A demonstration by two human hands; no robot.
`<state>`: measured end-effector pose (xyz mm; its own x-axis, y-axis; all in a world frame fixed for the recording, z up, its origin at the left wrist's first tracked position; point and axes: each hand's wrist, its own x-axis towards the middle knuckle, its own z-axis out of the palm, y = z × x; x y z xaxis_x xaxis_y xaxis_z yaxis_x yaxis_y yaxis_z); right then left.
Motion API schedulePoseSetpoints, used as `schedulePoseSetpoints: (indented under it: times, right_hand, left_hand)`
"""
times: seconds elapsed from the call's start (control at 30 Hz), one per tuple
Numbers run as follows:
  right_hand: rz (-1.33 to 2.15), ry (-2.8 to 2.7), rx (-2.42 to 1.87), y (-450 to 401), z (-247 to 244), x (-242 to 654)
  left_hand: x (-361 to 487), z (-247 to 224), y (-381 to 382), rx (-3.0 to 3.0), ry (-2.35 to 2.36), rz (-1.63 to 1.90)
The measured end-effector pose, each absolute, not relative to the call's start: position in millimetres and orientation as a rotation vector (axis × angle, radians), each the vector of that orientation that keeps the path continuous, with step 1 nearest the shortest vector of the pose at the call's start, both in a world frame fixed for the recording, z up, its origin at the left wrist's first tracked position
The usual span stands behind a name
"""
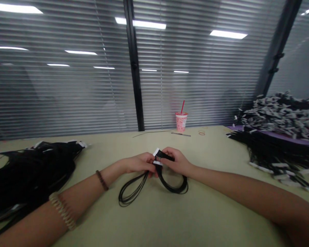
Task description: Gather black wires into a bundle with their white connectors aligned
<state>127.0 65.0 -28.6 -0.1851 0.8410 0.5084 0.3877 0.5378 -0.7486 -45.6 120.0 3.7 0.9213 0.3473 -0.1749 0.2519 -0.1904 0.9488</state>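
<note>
Between my two hands, over the middle of the table, is a black cable harness (171,187) with white connectors (158,162) at its ends. My left hand (141,162) is closed on it near the connectors, thumb toward the lower one. A thin loop of black wires (130,197) hangs out below that hand. From the right, my right hand (177,161) pinches the flat black wires just behind the upper connector. The thicker loop curves down below my right hand. The fingertips partly hide where the wires meet the connectors.
Black cables (31,178) lie heaped on the left of the table (154,226). Bundled black cables (270,154) and a tall pile of white-ended cables (283,113) stand at right. Toward the back are a pink cup (181,122) with straw, a thin pen-like tool (181,134) and rubber bands (201,133).
</note>
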Motion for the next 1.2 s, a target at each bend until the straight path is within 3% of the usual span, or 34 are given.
schedulePoseSetpoints:
  times: [0.43, 1.2]
  right_hand:
    - [0.178, -1.833, -1.061, 55, -29, 127]
    - [0.2, -1.948, -1.08, 55, -28, 125]
  left_hand:
    - [-45, -1, 122, 1.826, 0.543, 0.126]
    - [-38, -1, 111, 1.982, 0.583, 0.18]
